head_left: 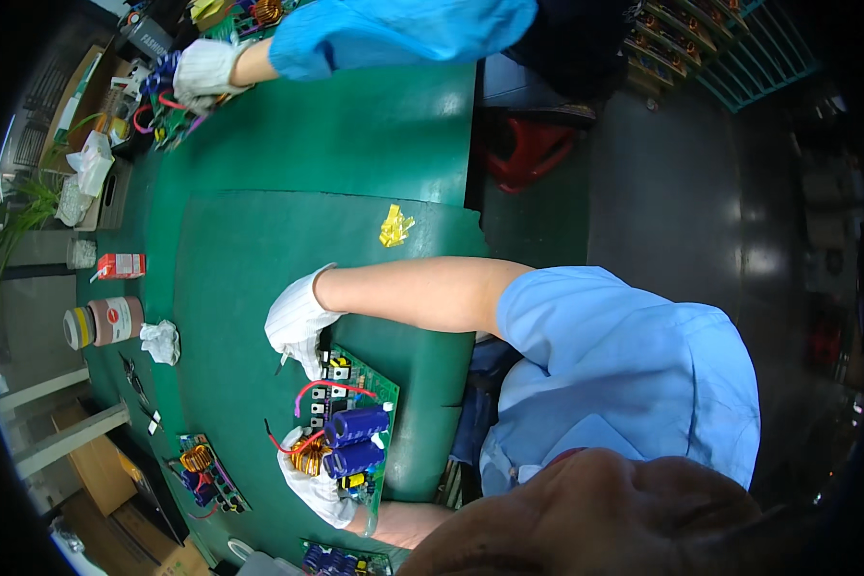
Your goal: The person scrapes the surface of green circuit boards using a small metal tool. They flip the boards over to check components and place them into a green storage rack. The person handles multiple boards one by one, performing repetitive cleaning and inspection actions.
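One circuit board (357, 425) between left hand (314, 488), fingers clasping, and right hand (299, 315), hold unclear

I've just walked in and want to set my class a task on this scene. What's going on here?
Someone in a blue shirt is handling a circuit board at a green table. Their gloved left hand is by its coil; the gloved right hand is at its opposite end. A co-worker's gloved hand is at another board, and a third board lies apart.
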### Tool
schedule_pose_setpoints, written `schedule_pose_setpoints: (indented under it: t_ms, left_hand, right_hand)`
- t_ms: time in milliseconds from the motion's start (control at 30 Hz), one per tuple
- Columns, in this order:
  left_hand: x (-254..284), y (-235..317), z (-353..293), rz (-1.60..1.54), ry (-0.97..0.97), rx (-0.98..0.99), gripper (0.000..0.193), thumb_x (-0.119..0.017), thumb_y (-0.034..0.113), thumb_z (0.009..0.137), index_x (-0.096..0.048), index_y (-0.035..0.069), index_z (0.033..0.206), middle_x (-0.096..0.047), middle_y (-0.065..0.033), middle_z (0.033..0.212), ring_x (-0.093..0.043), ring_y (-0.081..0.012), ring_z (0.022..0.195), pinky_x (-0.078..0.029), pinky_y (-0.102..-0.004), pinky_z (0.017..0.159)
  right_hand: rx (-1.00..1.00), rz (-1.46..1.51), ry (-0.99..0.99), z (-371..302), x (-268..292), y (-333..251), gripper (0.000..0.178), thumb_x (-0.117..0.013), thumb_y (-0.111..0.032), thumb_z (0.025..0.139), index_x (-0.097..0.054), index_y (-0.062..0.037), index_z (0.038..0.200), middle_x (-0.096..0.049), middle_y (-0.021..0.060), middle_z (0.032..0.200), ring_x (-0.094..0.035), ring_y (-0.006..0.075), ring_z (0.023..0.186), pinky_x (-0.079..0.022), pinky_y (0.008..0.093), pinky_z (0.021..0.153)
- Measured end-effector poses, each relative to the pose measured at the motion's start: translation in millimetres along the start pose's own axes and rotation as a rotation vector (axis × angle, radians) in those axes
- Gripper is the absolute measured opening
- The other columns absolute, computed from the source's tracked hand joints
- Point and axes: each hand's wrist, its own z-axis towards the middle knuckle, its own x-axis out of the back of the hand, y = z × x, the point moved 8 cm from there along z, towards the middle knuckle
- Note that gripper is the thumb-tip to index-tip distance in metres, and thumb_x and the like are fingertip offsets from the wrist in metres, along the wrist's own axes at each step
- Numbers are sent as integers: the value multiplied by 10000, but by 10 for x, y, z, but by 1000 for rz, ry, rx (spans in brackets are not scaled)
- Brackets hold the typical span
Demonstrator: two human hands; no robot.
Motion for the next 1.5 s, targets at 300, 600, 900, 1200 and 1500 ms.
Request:
schedule_pose_setpoints:
  t_ms: [300, 600, 900, 1200, 1500]
  left_hand:
    - [73, 41, 32, -12, 152, 32, 625, -884, 277, 724, -597, -32, 1185, -650, -115, 1067, -625, -189, 979, -503, -313, 888]
    - [204, -85, -44, -34, 198, 34, 513, -833, 98, 703, -588, -6, 1142, -642, -115, 1123, -620, -188, 1009, -511, -322, 911]
    - [186, -82, -69, -31, 219, 77, 546, -843, 127, 681, -585, 2, 1146, -635, -96, 1131, -601, -171, 1016, -490, -312, 910]
    - [171, -46, -65, -17, 181, 55, 533, -862, 131, 677, -592, 4, 1119, -617, -97, 1149, -577, -169, 1027, -474, -319, 919]
    - [237, -133, 11, -43, 181, 81, 514, -822, 132, 713, -590, -12, 1149, -653, -100, 1084, -622, -174, 990, -505, -314, 899]
  right_hand:
    - [-126, 26, -60, -38, 11, 36, 548, -751, -570, 735, -673, -31, 795, -630, 174, 712, -611, 348, 670, -444, 463, 600]
    - [15, 392, 10, -41, -39, -205, 361, -734, -360, 823, -615, -25, 762, -635, 113, 701, -548, 205, 610, -427, 378, 578]
    - [30, 242, -82, -58, -114, -508, 501, -751, -507, 777, -631, -20, 769, -609, 160, 701, -571, 335, 643, -443, 428, 607]
    - [73, 183, -47, -15, -232, -521, 455, -701, -464, 810, -624, -20, 755, -575, 180, 685, -575, 368, 663, -437, 457, 615]
    - [6, 383, 4, -51, -81, -322, 491, -753, -483, 791, -586, -25, 733, -501, 125, 611, -442, 248, 543, -361, 398, 529]
